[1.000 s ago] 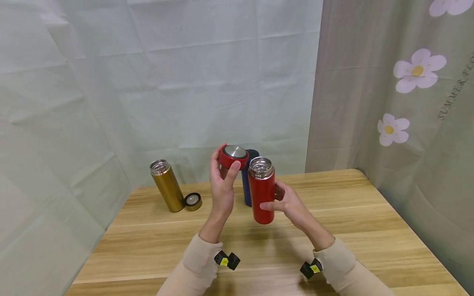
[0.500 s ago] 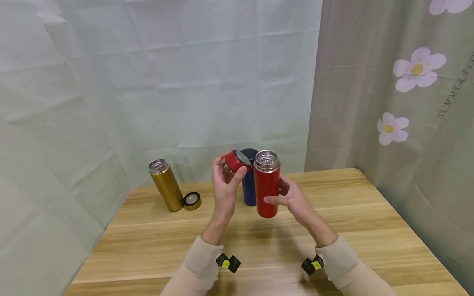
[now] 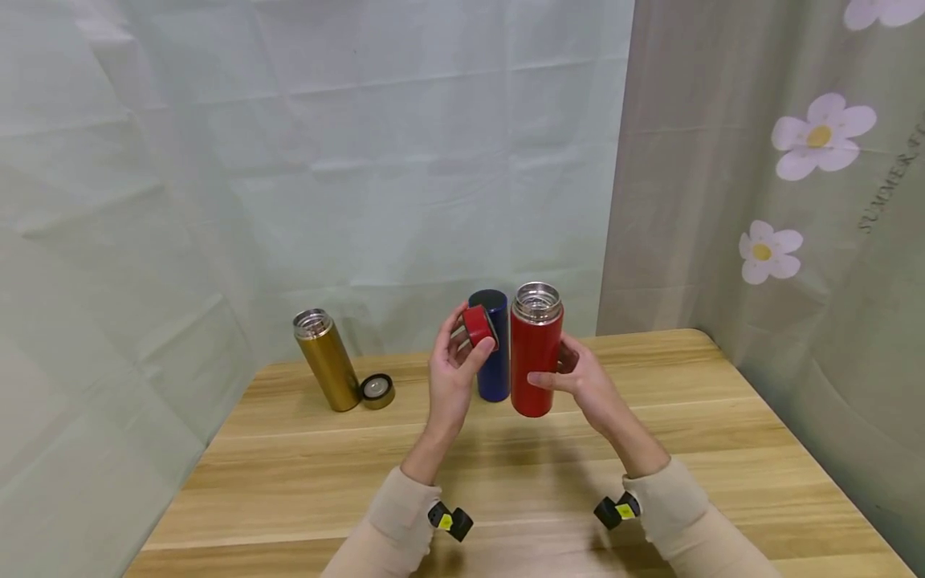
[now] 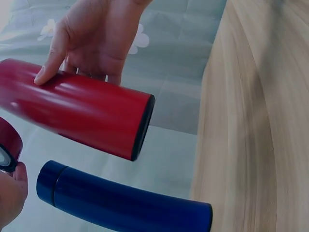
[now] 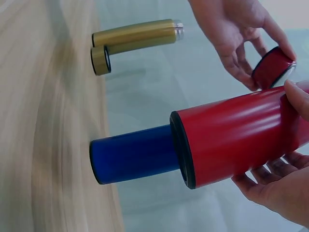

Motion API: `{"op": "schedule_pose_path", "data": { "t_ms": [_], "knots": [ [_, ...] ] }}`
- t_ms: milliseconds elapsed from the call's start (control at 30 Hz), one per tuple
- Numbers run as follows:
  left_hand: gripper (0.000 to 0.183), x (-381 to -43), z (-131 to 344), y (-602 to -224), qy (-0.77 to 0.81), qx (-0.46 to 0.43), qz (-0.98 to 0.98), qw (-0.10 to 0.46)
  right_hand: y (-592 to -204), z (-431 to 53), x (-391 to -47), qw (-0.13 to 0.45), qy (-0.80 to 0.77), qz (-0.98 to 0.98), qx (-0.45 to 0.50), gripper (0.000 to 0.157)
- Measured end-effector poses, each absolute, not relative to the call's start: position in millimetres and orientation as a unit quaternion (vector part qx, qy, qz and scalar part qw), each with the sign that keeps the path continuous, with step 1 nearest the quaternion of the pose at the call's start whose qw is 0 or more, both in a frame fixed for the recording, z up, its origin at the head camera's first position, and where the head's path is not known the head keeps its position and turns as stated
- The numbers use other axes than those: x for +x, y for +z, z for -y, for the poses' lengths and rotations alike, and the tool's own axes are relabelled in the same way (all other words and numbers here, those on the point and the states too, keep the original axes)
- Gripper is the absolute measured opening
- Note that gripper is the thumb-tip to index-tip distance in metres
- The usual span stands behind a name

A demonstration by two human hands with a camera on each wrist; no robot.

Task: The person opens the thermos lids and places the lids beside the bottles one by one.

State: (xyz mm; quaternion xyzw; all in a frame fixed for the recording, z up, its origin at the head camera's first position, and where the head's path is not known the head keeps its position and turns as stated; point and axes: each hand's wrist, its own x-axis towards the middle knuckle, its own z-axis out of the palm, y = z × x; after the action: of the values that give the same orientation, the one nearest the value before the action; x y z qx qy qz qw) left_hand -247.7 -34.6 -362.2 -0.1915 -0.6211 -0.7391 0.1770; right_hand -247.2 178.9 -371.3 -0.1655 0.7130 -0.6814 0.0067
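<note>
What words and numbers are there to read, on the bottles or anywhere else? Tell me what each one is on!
"SUMMER F…": on the flowered curtain; the rest is unclear and runs off the picture's edge.
Yellow tags on the black wrist cameras: any marks are too small to read.
Red bottle, gold bottle, blue bottle: no writing shows.

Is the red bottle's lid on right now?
No, the left hand holds the red lid apart from the open-mouthed red bottle in the head view.

soft light casts blurry shadows on the table [image 3: 289,490]; wrist views look bluish.
</note>
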Motion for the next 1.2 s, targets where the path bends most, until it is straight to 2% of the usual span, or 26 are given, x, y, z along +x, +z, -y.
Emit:
{"op": "schedule_pose_path", "data": {
  "t_ms": [267,833,1200],
  "knots": [
    [0.071,-252.8,33.3,-368.3,-0.742,-0.173,0.626,0.164,-369.4,-188.1,-250.4,-0.005,-0.674,-0.720,-0.167,0.067],
    [0.065,-259.1,26.9,-378.0,-0.728,-0.154,0.659,0.110,-364.3,-205.5,-259.4,-0.035,-0.656,-0.734,-0.171,0.065],
    [0.075,-261.9,18.8,-386.0,-0.714,-0.157,0.677,0.086,-366.5,-215.5,-260.5,-0.047,-0.647,-0.745,-0.154,0.066]
  ]
}}
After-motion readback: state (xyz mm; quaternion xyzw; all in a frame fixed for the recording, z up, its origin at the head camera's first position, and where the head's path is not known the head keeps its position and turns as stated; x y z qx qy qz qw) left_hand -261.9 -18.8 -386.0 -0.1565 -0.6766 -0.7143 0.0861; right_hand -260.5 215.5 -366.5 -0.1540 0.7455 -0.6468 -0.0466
